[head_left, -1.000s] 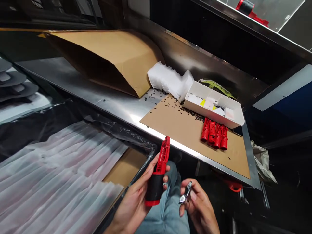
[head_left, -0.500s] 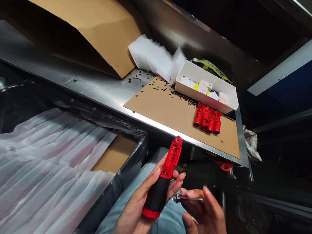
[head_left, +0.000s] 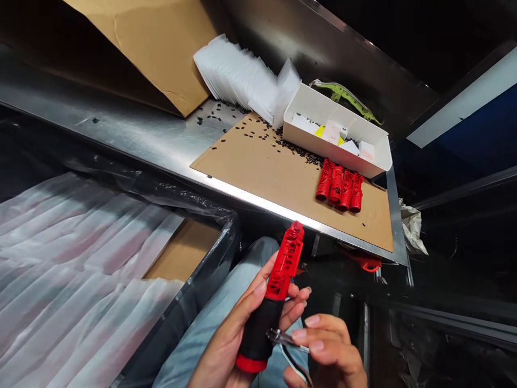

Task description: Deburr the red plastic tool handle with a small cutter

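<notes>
My left hand (head_left: 238, 345) grips a red and black tool handle (head_left: 270, 302), its black grip low and its red ribbed half pointing up toward the bench edge. My right hand (head_left: 327, 350) pinches a small shiny metal part (head_left: 283, 338) and holds it against the side of the black grip. Both hands hover over my lap, below the steel bench (head_left: 133, 134).
On the bench lies a brown cardboard sheet (head_left: 274, 172) with several red plastic parts (head_left: 340, 191) side by side, a white tray (head_left: 377, 161), a stack of white bags (head_left: 242, 75), scattered black bits and a large paper bag (head_left: 161, 37). A bin of clear bags (head_left: 81, 258) sits at left.
The metal part in my right hand has moved left, from apart from the handle to touching its black grip. The view has tilted down and right.
</notes>
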{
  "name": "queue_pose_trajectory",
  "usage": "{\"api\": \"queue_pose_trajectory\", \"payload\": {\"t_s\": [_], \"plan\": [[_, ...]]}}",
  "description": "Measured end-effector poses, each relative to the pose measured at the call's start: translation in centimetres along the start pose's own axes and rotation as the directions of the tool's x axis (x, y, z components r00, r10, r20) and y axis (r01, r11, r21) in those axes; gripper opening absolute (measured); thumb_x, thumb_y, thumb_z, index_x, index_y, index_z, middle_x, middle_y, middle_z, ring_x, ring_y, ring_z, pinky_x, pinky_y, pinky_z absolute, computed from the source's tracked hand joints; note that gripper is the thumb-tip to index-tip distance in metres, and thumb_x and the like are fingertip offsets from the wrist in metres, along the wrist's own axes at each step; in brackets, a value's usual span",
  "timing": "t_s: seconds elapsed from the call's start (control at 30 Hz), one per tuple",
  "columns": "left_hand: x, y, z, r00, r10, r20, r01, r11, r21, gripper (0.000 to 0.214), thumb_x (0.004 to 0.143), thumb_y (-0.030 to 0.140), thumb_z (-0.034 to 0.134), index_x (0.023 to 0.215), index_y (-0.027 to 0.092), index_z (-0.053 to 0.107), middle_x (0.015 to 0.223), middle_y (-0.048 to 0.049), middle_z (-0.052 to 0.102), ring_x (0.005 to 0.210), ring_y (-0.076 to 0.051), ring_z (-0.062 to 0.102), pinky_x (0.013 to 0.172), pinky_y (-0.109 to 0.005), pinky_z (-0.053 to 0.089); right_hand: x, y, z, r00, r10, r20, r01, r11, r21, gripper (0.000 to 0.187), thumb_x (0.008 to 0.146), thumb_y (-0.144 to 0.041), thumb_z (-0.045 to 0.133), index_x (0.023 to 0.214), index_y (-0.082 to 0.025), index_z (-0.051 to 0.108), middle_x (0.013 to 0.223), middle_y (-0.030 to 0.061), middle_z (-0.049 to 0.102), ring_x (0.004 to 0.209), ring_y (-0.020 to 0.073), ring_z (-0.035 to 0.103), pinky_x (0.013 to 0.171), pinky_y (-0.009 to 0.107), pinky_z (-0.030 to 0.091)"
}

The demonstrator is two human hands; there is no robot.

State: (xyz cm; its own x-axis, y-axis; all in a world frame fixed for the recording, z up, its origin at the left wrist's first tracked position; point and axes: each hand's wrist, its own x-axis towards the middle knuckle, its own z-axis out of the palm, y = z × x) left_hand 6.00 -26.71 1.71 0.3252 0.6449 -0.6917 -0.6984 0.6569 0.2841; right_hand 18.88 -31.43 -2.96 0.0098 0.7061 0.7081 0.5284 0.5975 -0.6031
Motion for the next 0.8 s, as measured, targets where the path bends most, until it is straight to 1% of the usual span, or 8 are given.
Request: {"api": "queue_pose_trajectory", "payload": {"t_s": [0.1,0.17,0.27,0.33,0.43,0.5,0.67,0.8], "plan": [[-0.1,-0.1,0.0,1.0,0.008,0.002,-0.008,1.0,0.011,0.057,0.1,0.025,0.043,0.153,0.015,0.026,0.097,-0.0123,0.077,0.096,-0.025,0.073,0.078,-0.027,0.056,-0.4,0.3,-0.1,1.0,0.007,-0.013,-0.007,1.0,-0.021,0.017,0.092,-0.028,0.068,0.103,-0.021,0.057,0.076,0.0017,0.078,0.07,0.0184,0.074,0.061,0.028,0.061],[-0.1,-0.1,-0.1,1.0,0.013,0.004,-0.013,1.0,0.017,0.058,0.099,0.025,0.045,0.153,0.014,0.026,0.097,-0.0123,0.077,0.098,-0.025,0.072,0.078,-0.027,0.056,-0.7,-0.1,0.7,0.996,0.056,-0.076,-0.058,0.998,-0.029,0.016,0.091,-0.031,0.068,0.101,-0.023,0.058,0.072,0.0005,0.076,0.063,0.0196,0.072,0.057,0.031,0.059],[0.1,-0.2,-0.5,1.0,0.01,0.021,-0.011,1.0,0.023,0.057,0.099,0.025,0.046,0.152,0.016,0.031,0.099,-0.013,0.077,0.096,-0.024,0.072,0.081,-0.028,0.055,-1.1,-1.1,2.1,0.952,0.212,-0.221,-0.215,0.977,0.012,0.013,0.092,-0.033,0.066,0.1,-0.026,0.059,0.068,0.0001,0.073,0.062,0.0215,0.071,0.057,0.035,0.057],[0.2,-0.3,-0.9,0.999,0.006,0.034,-0.007,1.0,0.021,0.052,0.098,0.027,0.049,0.149,0.02,0.039,0.101,-0.0124,0.076,0.093,-0.024,0.073,0.083,-0.03,0.055,-1.3,-1.6,2.8,0.924,0.268,-0.271,-0.271,0.962,0.028,0.012,0.093,-0.036,0.066,0.097,-0.026,0.059,0.068,0.0002,0.073,0.064,0.0215,0.07,0.059,0.035,0.055],[0.5,-0.4,-1.5,0.998,0.0,0.056,-0.001,1.0,0.011,0.046,0.095,0.032,0.057,0.141,0.025,0.052,0.1,-0.0101,0.076,0.092,-0.025,0.072,0.084,-0.031,0.054,-1.3,-1.9,3.0,0.927,0.259,-0.272,-0.272,0.962,-0.007,0.015,0.093,-0.039,0.066,0.091,-0.026,0.058,0.069,-0.001,0.073,0.066,0.0195,0.069,0.06,0.033,0.054],[0.7,-0.5,-1.8,0.998,-0.003,0.068,0.002,1.0,0.008,0.046,0.093,0.033,0.061,0.138,0.025,0.054,0.099,-0.0093,0.076,0.092,-0.025,0.072,0.084,-0.031,0.054,-1.1,-1.9,2.8,0.925,0.262,-0.274,-0.277,0.961,-0.015,0.018,0.093,-0.041,0.066,0.088,-0.025,0.058,0.069,-0.002,0.074,0.067,0.0178,0.068,0.062,0.032,0.053],[0.8,-0.5,-2.1,0.994,0.032,0.107,-0.036,0.999,0.035,0.057,0.09,0.037,0.067,0.143,0.024,0.05,0.1,-0.0102,0.076,0.094,-0.025,0.072,0.088,-0.03,0.054,-0.8,-1.9,2.4,0.927,0.254,-0.277,-0.267,0.964,-0.01,0.018,0.092,-0.039,0.068,0.087,-0.024,0.06,0.069,-0.0015,0.074,0.069,0.0183,0.069,0.06,0.031,0.054],[0.7,-0.6,-2.0,0.995,0.047,0.084,-0.053,0.996,0.069,0.063,0.089,0.036,0.068,0.146,0.023,0.046,0.101,-0.0111,0.077,0.101,-0.026,0.071,0.087,-0.028,0.055,-0.8,-1.9,2.7,0.934,0.237,-0.268,-0.252,0.968,-0.021,0.017,0.092,-0.036,0.068,0.084,-0.024,0.059,0.067,-0.0016,0.074,0.062,0.018,0.069,0.056,0.031,0.053]]}}
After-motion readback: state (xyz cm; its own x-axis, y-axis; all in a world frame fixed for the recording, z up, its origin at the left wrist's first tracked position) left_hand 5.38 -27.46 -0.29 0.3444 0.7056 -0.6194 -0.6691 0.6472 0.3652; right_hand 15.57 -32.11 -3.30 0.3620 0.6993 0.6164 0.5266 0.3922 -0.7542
